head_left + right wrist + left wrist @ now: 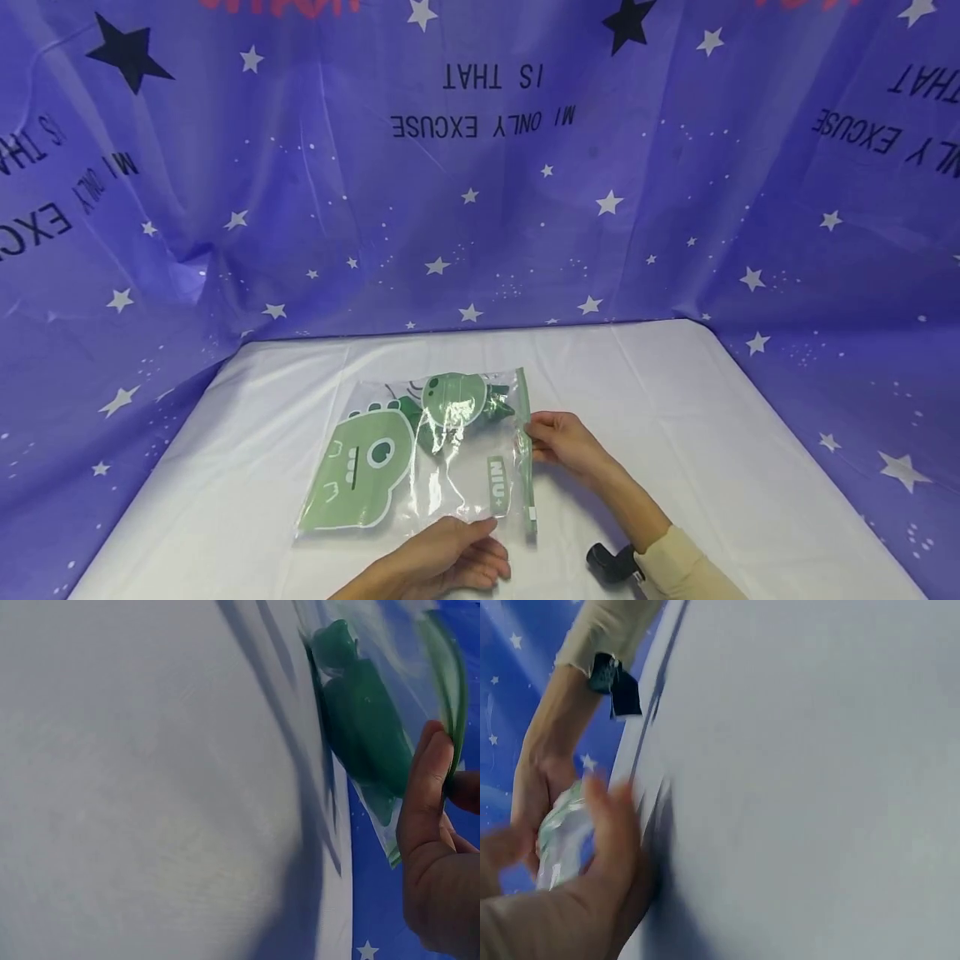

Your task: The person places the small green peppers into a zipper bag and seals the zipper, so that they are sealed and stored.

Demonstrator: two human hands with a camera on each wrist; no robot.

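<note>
A clear plastic zip bag [465, 467] with a printed green dinosaur face and a "NIU+" label lies tilted just above the white table. My right hand [570, 446] pinches its green zip edge [448, 682] between thumb and fingers. A white slider [532, 514] sits at the near end of that edge. Dark green contents [367, 720] show through the plastic; their kind is unclear. My left hand [453, 554] is beside the bag's near edge, thumb toward the plastic and fingers loosely bent, holding nothing visible. In the left wrist view this hand [611, 855] is blurred.
A white cloth covers the table [637, 375]. Purple curtains [480, 208] with stars and lettering stand behind it and on both sides. A black device [611, 564] is at my right wrist by the beige sleeve [686, 567].
</note>
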